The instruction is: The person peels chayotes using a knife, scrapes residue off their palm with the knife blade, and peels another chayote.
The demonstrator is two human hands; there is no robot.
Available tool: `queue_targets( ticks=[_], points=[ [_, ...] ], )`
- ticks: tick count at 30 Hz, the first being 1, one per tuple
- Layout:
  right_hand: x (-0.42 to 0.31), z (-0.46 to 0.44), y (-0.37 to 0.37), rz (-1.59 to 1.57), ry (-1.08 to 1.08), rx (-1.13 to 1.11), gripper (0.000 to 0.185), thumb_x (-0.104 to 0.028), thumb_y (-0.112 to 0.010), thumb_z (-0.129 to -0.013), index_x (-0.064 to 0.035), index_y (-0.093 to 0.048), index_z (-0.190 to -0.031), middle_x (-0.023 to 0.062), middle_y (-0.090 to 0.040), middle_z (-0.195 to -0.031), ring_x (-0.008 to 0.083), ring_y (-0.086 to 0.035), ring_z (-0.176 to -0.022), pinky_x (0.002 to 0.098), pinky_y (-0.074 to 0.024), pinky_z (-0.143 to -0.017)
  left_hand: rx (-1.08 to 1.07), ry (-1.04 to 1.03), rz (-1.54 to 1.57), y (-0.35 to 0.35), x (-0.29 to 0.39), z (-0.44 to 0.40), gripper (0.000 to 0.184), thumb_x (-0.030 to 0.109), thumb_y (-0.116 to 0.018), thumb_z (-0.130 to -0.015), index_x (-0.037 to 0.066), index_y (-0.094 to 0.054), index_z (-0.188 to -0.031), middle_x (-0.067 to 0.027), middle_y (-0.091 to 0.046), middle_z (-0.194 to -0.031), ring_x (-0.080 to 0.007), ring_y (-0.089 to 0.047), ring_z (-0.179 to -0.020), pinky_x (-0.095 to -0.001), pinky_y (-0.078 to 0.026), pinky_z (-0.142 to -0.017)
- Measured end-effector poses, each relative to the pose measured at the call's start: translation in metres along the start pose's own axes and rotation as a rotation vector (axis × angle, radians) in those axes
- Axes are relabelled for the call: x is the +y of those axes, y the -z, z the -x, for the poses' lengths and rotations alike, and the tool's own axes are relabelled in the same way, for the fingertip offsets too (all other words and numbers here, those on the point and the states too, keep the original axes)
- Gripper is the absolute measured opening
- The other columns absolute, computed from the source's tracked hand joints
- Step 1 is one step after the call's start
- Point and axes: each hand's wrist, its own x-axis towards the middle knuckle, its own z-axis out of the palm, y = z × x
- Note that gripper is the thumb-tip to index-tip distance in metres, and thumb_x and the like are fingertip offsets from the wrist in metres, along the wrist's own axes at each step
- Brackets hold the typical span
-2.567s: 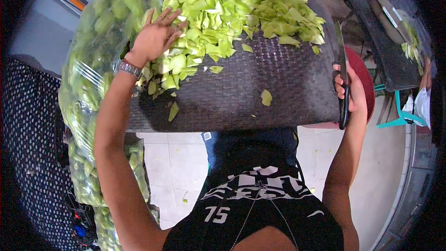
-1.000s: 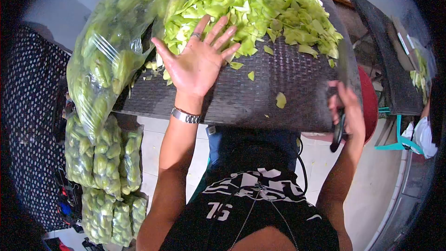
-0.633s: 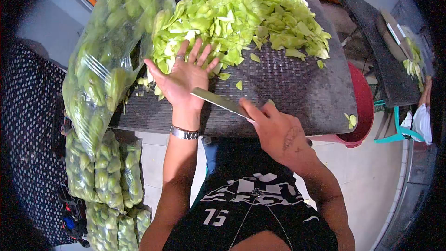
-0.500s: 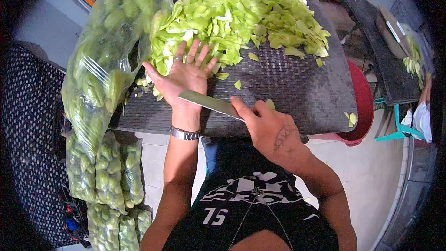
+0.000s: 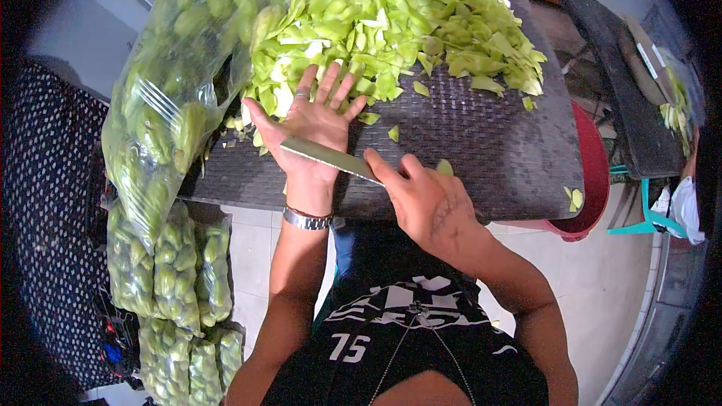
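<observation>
My left hand (image 5: 312, 131) lies palm up with its fingers spread, close to the near edge of the pile of sliced green vegetable (image 5: 376, 30). Nothing rests in it. In my right hand (image 5: 432, 199) is a knife with a wide, flat blade (image 5: 331, 159), gripped at the handle end, which my fingers hide. The blade points left and crosses over the heel of my left palm; whether it touches the skin I cannot tell. Several loose slices lie on the dark woven tabletop (image 5: 481, 143) near both hands.
A large clear plastic bag of whole green vegetables (image 5: 162, 105) leans at the table's left. Smaller filled bags (image 5: 177, 271) are stacked below it. A red tub (image 5: 590, 180) stands under the right edge. Farther right are a second dark table (image 5: 617, 83) and a turquoise stool (image 5: 647, 207).
The view has shifted a little, so the table and pile sit slightly to the right. The knife's tip has moved slightly left and up across my open left palm.
</observation>
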Motion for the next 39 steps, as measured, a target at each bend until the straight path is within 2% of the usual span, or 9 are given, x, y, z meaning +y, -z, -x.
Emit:
queue_targets(
  ticks=[3,11,14,18,21,24,30,36,39],
  points=[
    [0.001,-0.007,0.001,0.004,-0.017,-0.008,0.051,-0.011,-0.060,-0.094,-0.0159,-0.052,-0.144,0.0144,-0.058,-0.094,0.0355,-0.068,-0.076,0.0483,-0.0551,-0.065,-0.031,-0.005,0.012,0.005,-0.002,0.003,0.122,0.091,-0.045,-0.079,-0.004,-0.024,-0.153,-0.0316,-0.029,-0.157,-0.0501,-0.031,-0.144,-0.0693,-0.021,-0.116],
    [-0.004,0.002,0.010,-0.020,0.009,-0.089,0.047,-0.012,-0.059,-0.096,-0.0134,-0.053,-0.143,0.0156,-0.060,-0.091,0.0366,-0.067,-0.073,0.0483,-0.0541,-0.061,-0.006,-0.036,0.028,0.009,0.002,0.004,0.123,0.091,-0.043,-0.080,-0.005,-0.020,-0.155,-0.0321,-0.027,-0.158,-0.0488,-0.034,-0.143,-0.0701,-0.022,-0.116],
    [-0.001,0.000,0.007,-0.063,0.006,-0.169,0.055,-0.013,-0.056,-0.092,-0.0157,-0.045,-0.147,0.0202,-0.062,-0.103,0.0389,-0.071,-0.080,0.0515,-0.0572,-0.070,-0.001,-0.042,0.017,0.009,0.002,0.005,0.123,0.091,-0.043,-0.080,-0.005,-0.019,-0.155,-0.0320,-0.027,-0.158,-0.0487,-0.034,-0.142,-0.0700,-0.021,-0.116],
    [0.003,-0.001,-0.003,-0.074,0.044,-0.009,0.046,-0.011,-0.060,-0.096,-0.0116,-0.053,-0.141,0.0156,-0.059,-0.089,0.0365,-0.067,-0.073,0.0476,-0.0540,-0.062,-0.035,-0.033,0.021,0.007,0.000,0.009,0.123,0.090,-0.041,-0.081,-0.005,-0.017,-0.156,-0.0317,-0.026,-0.159,-0.0488,-0.033,-0.143,-0.0696,-0.019,-0.117],
    [0.003,-0.007,-0.004,-0.036,0.003,-0.008,0.045,-0.012,-0.059,-0.097,-0.0128,-0.054,-0.141,0.0157,-0.060,-0.091,0.0371,-0.067,-0.073,0.0477,-0.0536,-0.061,-0.013,-0.009,-0.073,0.002,-0.001,0.011,0.134,0.098,-0.034,-0.076,-0.004,-0.009,-0.159,-0.0291,-0.026,-0.160,-0.0439,-0.034,-0.143,-0.0594,-0.026,-0.116],
    [0.003,-0.008,-0.001,-0.029,-0.026,-0.004,0.043,-0.013,-0.058,-0.098,-0.0140,-0.054,-0.141,0.0159,-0.061,-0.092,0.0378,-0.067,-0.074,0.0479,-0.0531,-0.061,0.011,-0.024,0.044,0.007,-0.003,0.010,0.122,0.090,-0.039,-0.082,-0.005,-0.020,-0.154,-0.0316,-0.027,-0.158,-0.0489,-0.028,-0.146,-0.0693,-0.018,-0.118],
    [0.004,0.000,-0.002,-0.128,0.037,-0.035,0.040,-0.014,-0.057,-0.099,-0.0115,-0.055,-0.139,0.0175,-0.061,-0.091,0.0392,-0.066,-0.074,0.0481,-0.0529,-0.062,0.003,-0.027,-0.033,0.009,0.000,0.009,0.134,0.098,-0.035,-0.076,-0.004,-0.009,-0.159,-0.0290,-0.026,-0.160,-0.0448,-0.035,-0.143,-0.0611,-0.024,-0.117],
    [0.004,-0.006,-0.005,-0.093,0.024,-0.091,0.046,-0.015,-0.054,-0.097,-0.0098,-0.048,-0.142,0.0231,-0.065,-0.099,0.0426,-0.071,-0.077,0.0525,-0.0576,-0.066,0.013,-0.030,-0.041,0.007,0.000,0.012,0.132,0.097,-0.034,-0.077,-0.004,-0.011,-0.159,-0.0292,-0.027,-0.159,-0.0450,-0.033,-0.144,-0.0617,-0.022,-0.118],
    [0.007,-0.008,-0.006,-0.076,0.002,-0.049,0.042,-0.015,-0.054,-0.098,-0.0093,-0.051,-0.140,0.0218,-0.064,-0.096,0.0421,-0.069,-0.076,0.0518,-0.0558,-0.066,0.033,-0.055,0.037,0.011,0.002,0.012,0.124,0.093,-0.037,-0.081,-0.005,-0.019,-0.155,-0.0323,-0.026,-0.159,-0.0489,-0.028,-0.146,-0.0685,-0.020,-0.117]
  ],
)
